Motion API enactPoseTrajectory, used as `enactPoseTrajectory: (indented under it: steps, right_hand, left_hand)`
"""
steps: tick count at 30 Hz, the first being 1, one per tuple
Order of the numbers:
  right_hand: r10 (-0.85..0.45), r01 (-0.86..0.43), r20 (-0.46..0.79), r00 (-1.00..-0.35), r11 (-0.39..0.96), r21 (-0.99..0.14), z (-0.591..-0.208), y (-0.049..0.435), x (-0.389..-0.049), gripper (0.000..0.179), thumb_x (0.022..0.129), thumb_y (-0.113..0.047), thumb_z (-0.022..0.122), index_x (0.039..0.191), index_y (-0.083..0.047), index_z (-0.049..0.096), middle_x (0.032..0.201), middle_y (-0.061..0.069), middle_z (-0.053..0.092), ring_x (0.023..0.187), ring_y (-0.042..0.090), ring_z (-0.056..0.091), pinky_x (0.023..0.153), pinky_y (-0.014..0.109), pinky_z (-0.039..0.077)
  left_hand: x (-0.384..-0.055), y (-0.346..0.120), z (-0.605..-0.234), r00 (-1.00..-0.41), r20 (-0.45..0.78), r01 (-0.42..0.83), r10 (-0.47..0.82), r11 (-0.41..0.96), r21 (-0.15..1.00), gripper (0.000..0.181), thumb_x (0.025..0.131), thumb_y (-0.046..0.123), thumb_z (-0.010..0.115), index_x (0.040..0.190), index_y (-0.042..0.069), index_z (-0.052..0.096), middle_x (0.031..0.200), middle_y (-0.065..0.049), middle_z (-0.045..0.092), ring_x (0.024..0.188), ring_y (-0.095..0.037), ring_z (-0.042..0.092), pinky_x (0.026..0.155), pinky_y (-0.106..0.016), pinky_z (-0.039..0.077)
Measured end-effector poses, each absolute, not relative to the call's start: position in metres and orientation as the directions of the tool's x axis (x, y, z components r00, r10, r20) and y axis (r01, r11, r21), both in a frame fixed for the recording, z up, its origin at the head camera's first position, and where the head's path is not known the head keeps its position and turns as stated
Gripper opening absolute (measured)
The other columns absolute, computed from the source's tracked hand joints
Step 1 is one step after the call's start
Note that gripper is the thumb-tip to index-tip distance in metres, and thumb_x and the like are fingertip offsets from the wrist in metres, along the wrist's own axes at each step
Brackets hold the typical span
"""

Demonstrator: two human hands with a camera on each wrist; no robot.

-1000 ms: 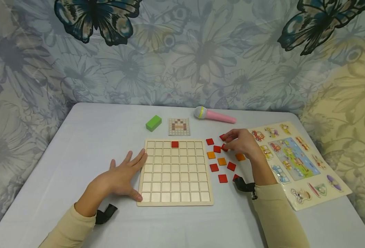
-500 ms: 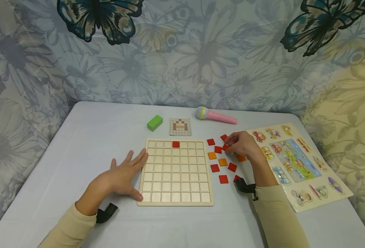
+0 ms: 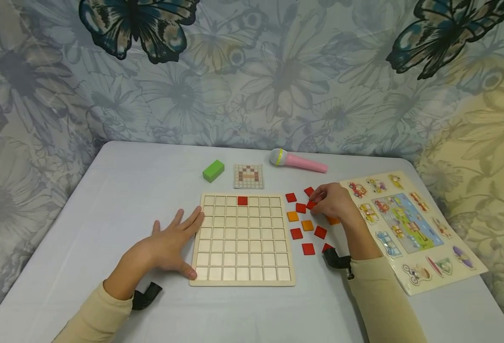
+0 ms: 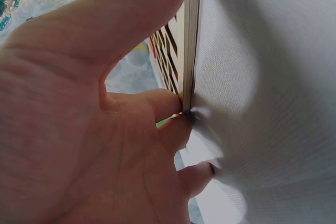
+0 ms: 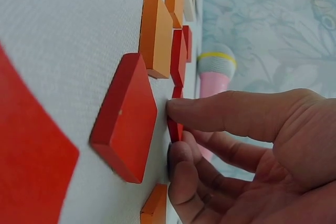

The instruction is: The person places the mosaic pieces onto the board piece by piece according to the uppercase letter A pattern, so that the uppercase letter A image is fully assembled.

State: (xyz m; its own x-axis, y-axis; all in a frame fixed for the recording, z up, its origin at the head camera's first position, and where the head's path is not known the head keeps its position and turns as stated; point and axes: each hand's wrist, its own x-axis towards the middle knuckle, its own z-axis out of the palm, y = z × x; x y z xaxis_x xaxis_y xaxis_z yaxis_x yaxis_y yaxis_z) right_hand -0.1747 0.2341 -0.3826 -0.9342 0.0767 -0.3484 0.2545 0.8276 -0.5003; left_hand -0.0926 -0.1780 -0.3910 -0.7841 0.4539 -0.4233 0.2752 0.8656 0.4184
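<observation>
Grid board (image 3: 243, 246), pale: was laid flat, left edge touched by left hand (image 3: 169, 244). Inset red tile (image 3: 242, 201): was seated in the board's far row. Second red tile (image 3: 310, 205): was pinched by right hand (image 3: 334, 201), right of the board. Loose red tiles (image 3: 308, 249), orange tiles (image 3: 307, 225): were scattered right of the board.

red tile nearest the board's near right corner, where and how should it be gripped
Probably by two opposite side edges, coming from above: the square red tile lies flat on the table, its edges clear of the board.
</observation>
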Motion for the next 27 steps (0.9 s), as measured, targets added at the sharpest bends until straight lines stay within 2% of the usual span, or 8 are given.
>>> enactPoseTrajectory:
  steps: [27]
  right_hand:
    - [0.058,0.243,-0.324,-0.944,0.788,-0.566,-0.3819,0.2404,-0.1734,0.026,0.088,-0.007,0.078,0.114,-0.004,0.078,0.108,0.017,0.068,0.096,0.029,0.055,0.072,0.031,0.051]
  left_hand:
    - [-0.09,-0.1777,-0.3899,-0.788,-0.408,0.277,0.462,0.857,0.435,0.144,0.06,0.051,0.097,0.169,0.013,0.011,0.178,-0.004,-0.002,0.16,-0.048,-0.002,0.107,-0.089,0.002]
